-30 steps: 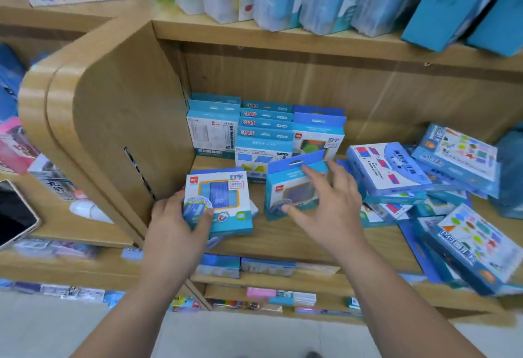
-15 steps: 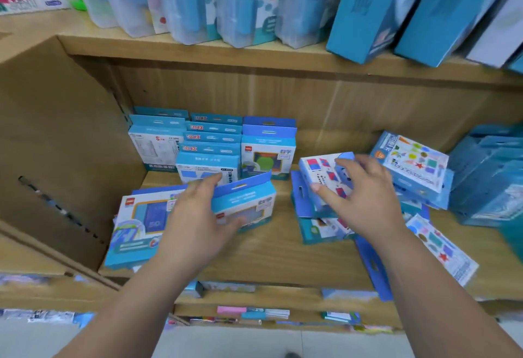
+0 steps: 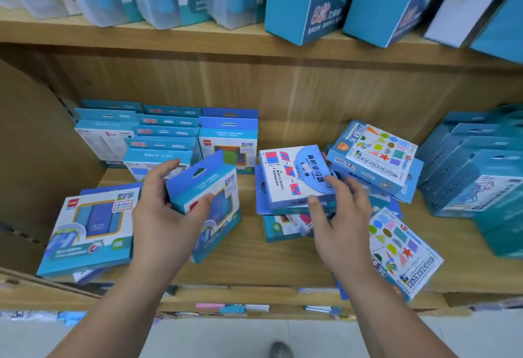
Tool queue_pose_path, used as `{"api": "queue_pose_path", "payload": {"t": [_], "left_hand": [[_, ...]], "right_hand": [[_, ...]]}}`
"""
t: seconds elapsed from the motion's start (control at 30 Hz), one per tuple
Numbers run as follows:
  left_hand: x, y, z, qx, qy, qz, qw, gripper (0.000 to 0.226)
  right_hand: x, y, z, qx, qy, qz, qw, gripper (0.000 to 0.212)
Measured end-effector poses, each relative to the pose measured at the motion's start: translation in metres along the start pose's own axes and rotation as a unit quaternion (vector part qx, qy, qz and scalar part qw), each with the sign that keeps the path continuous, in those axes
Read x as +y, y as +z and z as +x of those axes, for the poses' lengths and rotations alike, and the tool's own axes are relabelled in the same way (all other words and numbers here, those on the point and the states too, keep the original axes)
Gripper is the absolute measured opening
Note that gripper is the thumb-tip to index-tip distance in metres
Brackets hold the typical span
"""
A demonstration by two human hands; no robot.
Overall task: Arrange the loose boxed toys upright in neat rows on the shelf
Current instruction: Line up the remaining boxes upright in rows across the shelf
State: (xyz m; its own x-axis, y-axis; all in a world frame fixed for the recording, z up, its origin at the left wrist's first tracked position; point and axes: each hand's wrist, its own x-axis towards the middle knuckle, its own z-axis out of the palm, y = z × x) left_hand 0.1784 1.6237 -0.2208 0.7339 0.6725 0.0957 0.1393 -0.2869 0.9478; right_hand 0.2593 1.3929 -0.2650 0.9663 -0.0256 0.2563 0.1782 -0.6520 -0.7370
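Note:
My left hand [image 3: 167, 216] grips a blue boxed toy [image 3: 215, 196] by its left edge, tilted above the wooden shelf [image 3: 283, 261]. A second blue box [image 3: 90, 230] leans at the shelf's front left. My right hand [image 3: 342, 216] grips the near edge of a white-and-blue box with pink squares [image 3: 294, 176], which lies on top of a loose pile. Upright blue boxes [image 3: 167, 142] stand in rows at the back left. A box printed with coloured shapes [image 3: 373, 156] lies tilted on the pile's right side.
Another coloured-shapes box [image 3: 402, 253] overhangs the shelf's front edge at the right. Stacked blue boxes [image 3: 475, 170] fill the far right. The upper shelf [image 3: 198, 40] carries tall blue and clear packs. A wooden side panel [image 3: 34, 159] closes the left end.
My view has shifted right and closer. My left hand let go of the front-left box and took the tilted blue box. My right hand moved right onto the pink-squares box.

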Motion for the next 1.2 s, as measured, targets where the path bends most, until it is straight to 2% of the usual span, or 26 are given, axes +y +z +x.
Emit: {"api": "queue_pose_path", "payload": {"t": [0.1,0.2,0.3,0.43,0.5,0.57,0.8,0.9,0.97,1.1,1.2], "left_hand": [[0.006,0.004,-0.002,-0.001,-0.012,-0.048,0.999,0.047],[0.009,0.004,-0.005,0.004,-0.01,-0.065,0.998,0.042],[0.008,-0.001,-0.005,0.016,-0.01,-0.069,0.997,0.042],[0.01,-0.009,-0.006,0.033,0.008,-0.061,0.998,0.042],[0.013,-0.011,-0.006,0.036,0.018,-0.051,0.998,0.042],[0.018,-0.012,-0.008,0.036,0.027,-0.044,0.998,0.042],[0.03,-0.012,-0.014,0.029,0.043,-0.055,0.997,0.04],[0.034,-0.018,-0.01,0.036,0.039,-0.064,0.997,0.04],[0.038,-0.024,-0.007,0.043,0.04,-0.071,0.996,0.039],[0.047,-0.032,-0.002,0.062,0.049,-0.098,0.992,0.038],[0.051,-0.041,0.002,0.073,0.059,-0.103,0.99,0.037]], "right_hand": [[-0.008,0.004,-0.007,-0.055,0.017,-0.018,0.998,0.067],[-0.018,0.008,-0.017,-0.076,-0.023,-0.061,0.995,0.076],[-0.024,0.006,-0.024,-0.095,-0.02,-0.047,0.994,0.07],[-0.02,-0.001,-0.017,-0.057,0.03,0.019,0.998,0.055],[-0.014,-0.003,-0.009,-0.049,0.066,0.006,0.997,0.058],[-0.01,-0.004,-0.003,-0.075,0.089,-0.009,0.993,0.062],[-0.014,-0.005,0.001,-0.131,0.094,-0.011,0.987,0.067],[-0.021,-0.004,0.009,-0.183,0.141,0.069,0.97,0.081],[-0.027,-0.001,0.019,-0.194,0.178,0.131,0.956,0.081],[-0.031,0.007,0.037,-0.235,0.195,0.14,0.942,0.096],[-0.034,0.006,0.041,-0.262,0.189,0.149,0.934,0.092]]}}
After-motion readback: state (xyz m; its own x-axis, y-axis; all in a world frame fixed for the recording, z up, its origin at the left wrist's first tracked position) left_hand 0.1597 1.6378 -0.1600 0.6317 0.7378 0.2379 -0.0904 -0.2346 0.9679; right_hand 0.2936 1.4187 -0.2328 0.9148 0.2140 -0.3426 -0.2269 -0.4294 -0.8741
